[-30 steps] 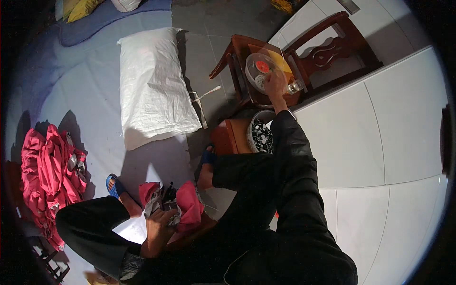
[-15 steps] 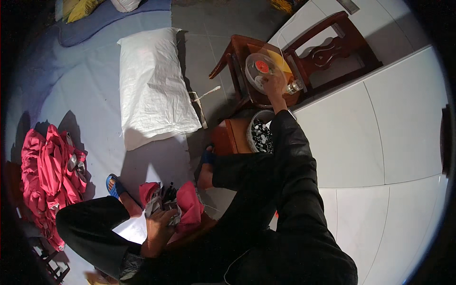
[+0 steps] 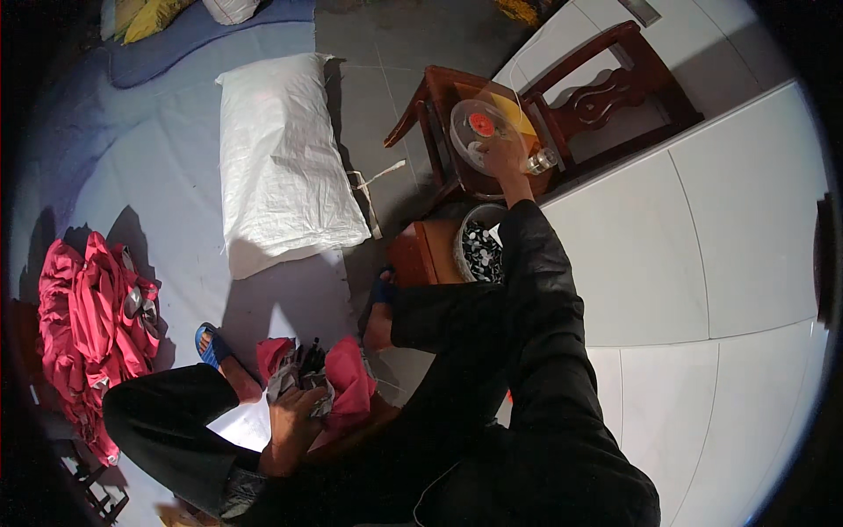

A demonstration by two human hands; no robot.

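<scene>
Pink-and-grey fabric bundle (image 3: 320, 386) sits on the lap, well left of and below the wooden chair (image 3: 527, 114). Left hand (image 3: 294, 417) clamped on the bundle's lower edge, fingers curled into the folds. Heap of pink cloth (image 3: 83, 325) far left of the chair, on the floor; white sack (image 3: 281, 162) between heap and chair; blue sandal (image 3: 211, 342) just left of the bundle. Basket of dark small parts (image 3: 481, 250) directly below the chair, beside a low brown stool (image 3: 421, 255). Right hand (image 3: 502, 158) stretched out to the chair seat, closed on the rim of a clear round container (image 3: 479, 132) with something red inside. Small bottle (image 3: 542, 161) just right of that hand. Step in hand, judging by pose: fetching from the container while the bundle stays pinned. Next move likely needs a firm grip at the rim before any lift, with the bottle close enough to knock over.
</scene>
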